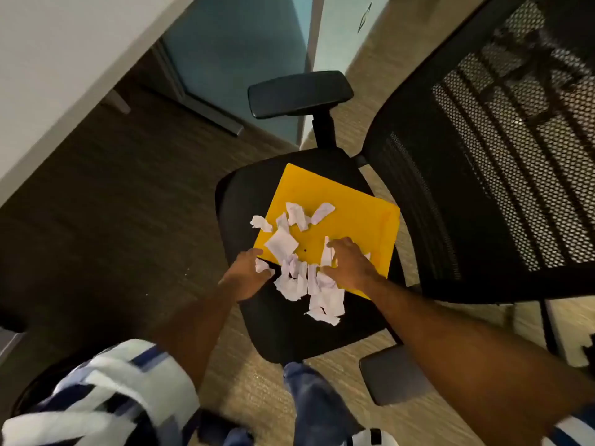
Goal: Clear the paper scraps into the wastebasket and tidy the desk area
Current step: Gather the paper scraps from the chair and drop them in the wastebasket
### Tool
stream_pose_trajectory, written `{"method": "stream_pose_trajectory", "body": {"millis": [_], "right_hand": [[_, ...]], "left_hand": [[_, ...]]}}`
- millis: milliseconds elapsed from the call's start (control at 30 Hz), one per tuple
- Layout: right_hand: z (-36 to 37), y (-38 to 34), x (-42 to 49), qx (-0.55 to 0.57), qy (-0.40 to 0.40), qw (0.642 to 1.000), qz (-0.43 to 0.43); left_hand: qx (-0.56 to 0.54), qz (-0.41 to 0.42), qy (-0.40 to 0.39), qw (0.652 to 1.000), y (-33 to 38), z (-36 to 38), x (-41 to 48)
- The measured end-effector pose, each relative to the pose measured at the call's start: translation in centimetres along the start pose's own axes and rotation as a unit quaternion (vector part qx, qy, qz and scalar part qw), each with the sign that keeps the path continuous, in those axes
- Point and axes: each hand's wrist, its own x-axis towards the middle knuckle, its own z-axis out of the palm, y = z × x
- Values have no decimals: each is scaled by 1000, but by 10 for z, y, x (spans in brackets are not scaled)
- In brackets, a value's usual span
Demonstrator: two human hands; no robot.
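Gathering the paper scraps will go best if both hands rake inward, so the heap bunches tight between them before any lift. Closest in, the left hand has its fingers curled toward the heap and pinches one scrap at its edge. The right hand lies palm down on the opposite side with its fingers bent over the paper. Its palm hides whether anything is gripped, so I cannot tell.

Most of the scraps lie on the near end of the yellow board and spill off it onto the front of the chair seat. A few lie loose farther up the board, and one hangs over its left edge. Those far pieces want drawing down into the heap first. Otherwise the board itself could serve as a tray, held level so that nothing slides off.

The wastebasket is not plainly in view. A dark curved shape low on the left, behind the striped sleeve, may be its rim. On the carpet left of the seat are pale specks too small to name. Farther off, the worktop is cut by the upper left corner, so whatever rests on it cannot be seen.
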Motion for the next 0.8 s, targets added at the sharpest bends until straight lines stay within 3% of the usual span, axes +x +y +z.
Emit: {"method": "stream_pose_trajectory", "body": {"millis": [167, 467, 667, 800], "right_hand": [[-6, -13, 37, 22, 26, 999, 17], [28, -44, 66, 40, 24, 999, -10], [40, -48, 73, 79, 56, 995, -35], [22, -36, 72, 141, 174, 974, -32]], "left_hand": [[-21, -39, 14, 999, 23, -4, 35], [-22, -36, 35, 999, 36, 17, 59], [-132, -15, 72, 988, 26, 18, 64], [-70, 69, 141, 985, 21, -1, 60]]}}
